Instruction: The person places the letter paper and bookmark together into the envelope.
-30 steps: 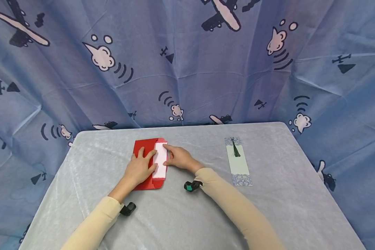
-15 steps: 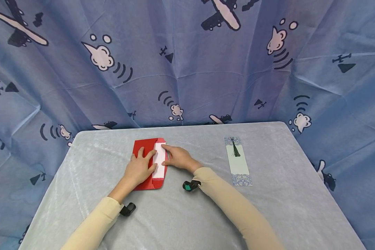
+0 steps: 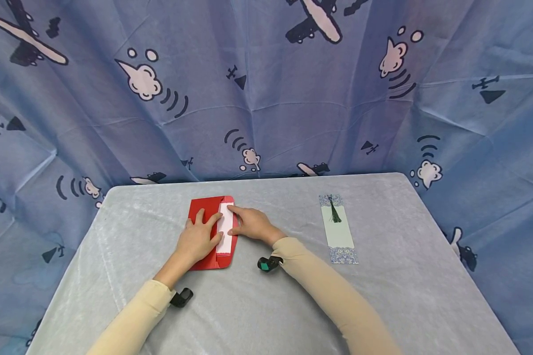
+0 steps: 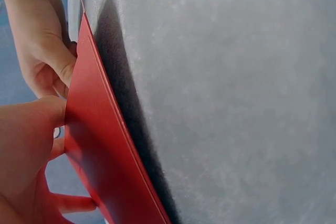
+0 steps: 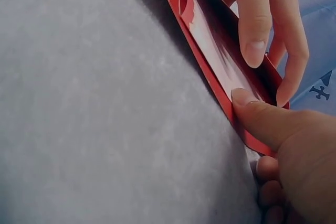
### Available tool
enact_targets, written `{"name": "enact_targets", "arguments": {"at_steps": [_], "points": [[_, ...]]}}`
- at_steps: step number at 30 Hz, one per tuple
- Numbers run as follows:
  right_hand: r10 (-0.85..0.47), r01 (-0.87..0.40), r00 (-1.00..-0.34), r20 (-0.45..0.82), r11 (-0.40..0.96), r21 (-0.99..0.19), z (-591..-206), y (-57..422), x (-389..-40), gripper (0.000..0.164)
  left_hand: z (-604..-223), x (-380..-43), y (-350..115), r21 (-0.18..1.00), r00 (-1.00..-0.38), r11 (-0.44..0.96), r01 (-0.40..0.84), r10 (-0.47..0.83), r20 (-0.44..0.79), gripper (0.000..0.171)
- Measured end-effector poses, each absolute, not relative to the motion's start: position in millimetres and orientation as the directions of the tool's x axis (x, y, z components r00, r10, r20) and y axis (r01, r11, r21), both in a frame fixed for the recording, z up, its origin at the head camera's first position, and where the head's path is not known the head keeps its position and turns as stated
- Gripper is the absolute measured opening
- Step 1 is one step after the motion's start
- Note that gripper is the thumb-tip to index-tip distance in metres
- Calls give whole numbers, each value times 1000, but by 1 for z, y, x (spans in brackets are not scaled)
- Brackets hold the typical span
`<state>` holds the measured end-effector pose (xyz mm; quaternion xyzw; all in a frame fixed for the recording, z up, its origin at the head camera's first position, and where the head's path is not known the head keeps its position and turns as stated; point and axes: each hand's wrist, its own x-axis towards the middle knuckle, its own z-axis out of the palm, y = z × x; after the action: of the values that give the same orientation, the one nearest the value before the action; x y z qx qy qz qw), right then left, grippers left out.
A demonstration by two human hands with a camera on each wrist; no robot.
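A red envelope (image 3: 203, 205) lies on the table with its opening toward the right. Out of that opening sticks a white card (image 3: 225, 224) with a pinkish-red end, its left part hidden inside. My left hand (image 3: 197, 240) rests on the envelope, fingers spread, with fingertips and thumb tip at the opening's edge by the card. My right hand (image 3: 256, 226) holds the card's right edge, index finger toward the far end and thumb nearer me. In the right wrist view, the right thumb (image 5: 262, 119) presses on the card above the red flap, while other fingers curl lower down.
To the right lies a pale green bookmark (image 3: 337, 232) with blue patterned ends and a dark green tassel (image 3: 335, 212). A grey cloth covers the table (image 3: 399, 296). Behind its far edge hangs a blue curtain (image 3: 293, 123) with airplane prints.
The white card has slid a little left, deeper into the red envelope, with my right hand moving along with it. My left hand has stayed in place on the envelope.
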<state>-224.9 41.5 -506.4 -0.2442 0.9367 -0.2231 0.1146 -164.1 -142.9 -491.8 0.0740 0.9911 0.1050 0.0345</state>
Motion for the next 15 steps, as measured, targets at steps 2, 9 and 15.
{"name": "enact_targets", "arguments": {"at_steps": [2,9,15], "points": [[-506,-403,-856,-109,784,-472,-507,41,-225,79,-492,-164,-143,214,-987,967,139,154,-51,65],[-503,-403,-858,-108,787,-466,-508,39,-225,78,-491,-164,-143,214,-987,967,137,152,-52,65],[-503,-408,-857,-113,794,-450,-509,38,-226,77,-491,-164,-142,214,-987,967,137,151,-50,65]]}}
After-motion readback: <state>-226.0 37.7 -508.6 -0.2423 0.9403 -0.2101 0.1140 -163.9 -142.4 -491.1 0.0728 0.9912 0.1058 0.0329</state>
